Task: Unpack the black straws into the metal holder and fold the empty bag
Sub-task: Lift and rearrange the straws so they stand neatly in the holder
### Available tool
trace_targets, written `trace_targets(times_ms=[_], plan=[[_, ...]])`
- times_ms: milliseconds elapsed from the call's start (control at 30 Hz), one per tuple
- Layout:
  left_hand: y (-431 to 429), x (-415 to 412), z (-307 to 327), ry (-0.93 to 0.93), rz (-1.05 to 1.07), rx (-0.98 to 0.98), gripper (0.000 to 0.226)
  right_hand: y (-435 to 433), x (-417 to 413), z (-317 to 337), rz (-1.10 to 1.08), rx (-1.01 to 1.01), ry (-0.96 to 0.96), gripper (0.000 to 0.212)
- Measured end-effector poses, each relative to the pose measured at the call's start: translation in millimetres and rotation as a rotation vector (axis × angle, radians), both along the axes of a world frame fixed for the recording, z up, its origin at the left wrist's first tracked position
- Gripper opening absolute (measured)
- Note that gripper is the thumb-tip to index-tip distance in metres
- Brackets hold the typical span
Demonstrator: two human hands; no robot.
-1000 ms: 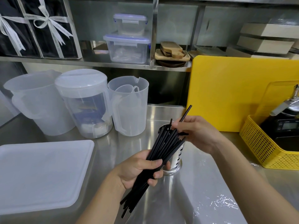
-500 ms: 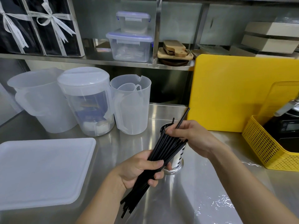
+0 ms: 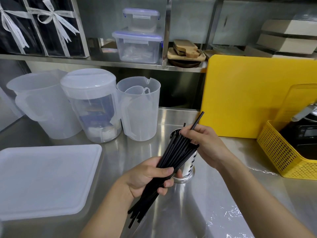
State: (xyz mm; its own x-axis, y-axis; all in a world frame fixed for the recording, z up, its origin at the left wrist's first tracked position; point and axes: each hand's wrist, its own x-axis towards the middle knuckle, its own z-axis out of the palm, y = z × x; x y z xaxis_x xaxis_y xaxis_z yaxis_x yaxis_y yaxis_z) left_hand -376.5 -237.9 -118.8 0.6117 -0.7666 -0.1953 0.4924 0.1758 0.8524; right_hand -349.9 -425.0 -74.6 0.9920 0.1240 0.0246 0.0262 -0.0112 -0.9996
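Observation:
A bundle of black straws (image 3: 175, 152) runs diagonally from lower left to upper right, and my left hand (image 3: 147, 179) is closed around its middle. The bundle's top ends lie in front of the rim of the perforated metal holder (image 3: 188, 167), which stands on the steel counter just behind my left hand. My right hand (image 3: 204, 143) rests at the upper ends of the straws and pinches a single straw (image 3: 198, 120) that sticks up past the others. A clear crinkled plastic bag (image 3: 228, 219) lies flat on the counter at the lower right.
Three translucent plastic jugs (image 3: 89, 103) stand at the back left, and a white plastic lid (image 3: 46, 179) lies at the left. A yellow cutting board (image 3: 248, 100) leans at the back right, beside a yellow basket (image 3: 283, 157) with a black device. Shelf above holds boxes.
The view has shifted slightly. My right hand has slid down a little along the single straw towards the bundle tops. My left hand keeps the bundle in the same place.

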Motion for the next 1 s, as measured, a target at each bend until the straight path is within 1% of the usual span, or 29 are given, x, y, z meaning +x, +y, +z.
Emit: trace_targets(times_ms=[167,233,267,333,400,533,600,667,733,800,933,1000], plan=[[2.2,-1.5,-1.6,-0.005,-0.016,0.033,0.020,-9.5,6.7,2.9,-0.204,0.034,-0.027,0.019],[2.3,-2.0,-2.2,0.004,-0.022,0.040,0.015,-11.3,6.4,0.8,-0.189,0.082,0.004,0.015],[1.9,-2.3,-1.9,0.005,-0.029,0.040,0.013,-11.7,5.4,-0.1,-0.147,0.109,0.026,0.010],[1.1,-3.0,-1.1,-0.001,-0.043,0.034,0.013,-12.0,2.1,1.8,-0.038,0.101,0.042,0.010],[1.4,-3.7,-0.4,-0.016,-0.052,0.041,0.013,-12.1,0.4,5.4,0.008,0.082,0.023,0.013],[5.4,-5.2,0.2,-0.060,-0.069,0.094,0.015,-19.0,2.8,14.9,-0.115,0.095,-0.010,0.015],[9.9,-5.7,-0.3,-0.056,-0.070,0.107,0.016,-24.8,4.1,19.5,-0.170,0.185,-0.009,0.017],[17.6,-5.8,-2.8,-0.018,-0.076,0.102,0.024,-31.9,4.8,23.9,-0.260,0.292,-0.029,0.019],[26.8,-4.8,-5.7,0.066,-0.051,0.060,0.038,-37.1,3.8,28.3,-0.365,0.346,-0.099,0.019],[33.1,-3.3,-4.4,0.156,0.035,0.001,0.048,-36.5,-0.6,31.3,-0.462,0.351,-0.212,0.020],[27.1,2.3,9.9,0.173,0.309,-0.075,0.057,-14.2,-15.1,29.9,-0.535,0.162,-0.529,0.015],[22.4,9.5,17.7,0.249,0.401,-0.130,0.055,-1.9,-19.4,25.3,-0.537,0.119,-0.643,0.016]])
